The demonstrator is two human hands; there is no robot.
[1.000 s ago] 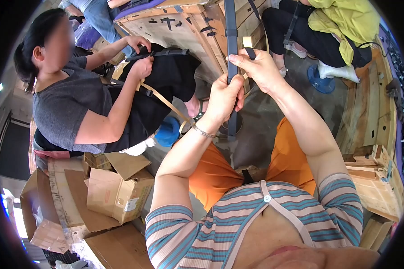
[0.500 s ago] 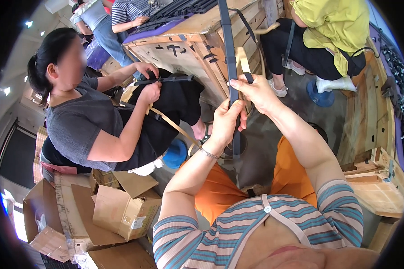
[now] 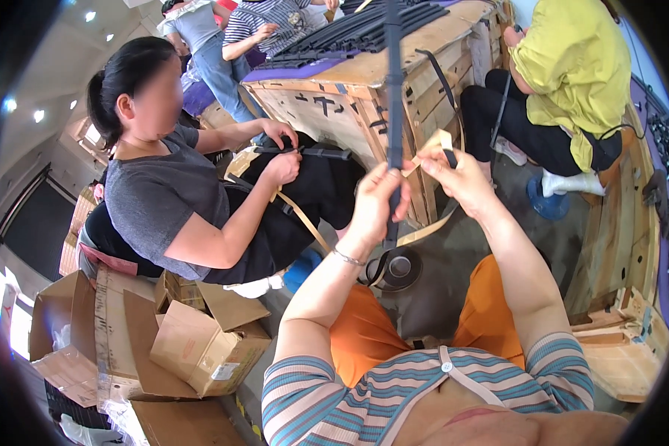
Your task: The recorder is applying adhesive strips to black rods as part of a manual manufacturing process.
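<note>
My left hand [image 3: 376,202] is closed round a long, narrow black bar [image 3: 395,97], held upright in front of me. To its right, my right hand [image 3: 459,182] pinches a strip of tape [image 3: 440,140], tan on one face and black on the other. The tan part loops above my right fingers and reaches toward the bar by my left thumb. Whether it is stuck to the bar there I cannot tell. More of the strip curves down behind my right hand toward a black tape roll [image 3: 401,269] low between my knees.
At my left a seated co-worker [image 3: 167,193] handles a similar black bar. A wooden crate [image 3: 327,97] with several black bars on top stands ahead. Another person in a yellow top [image 3: 572,67] sits at the far right. Cardboard boxes [image 3: 201,342] lie at the lower left.
My right hand has moved right, away from the bar, drawing the tan strip out into a loop. The left hand stays on the bar. The view has shifted, showing the tape roll more fully.
</note>
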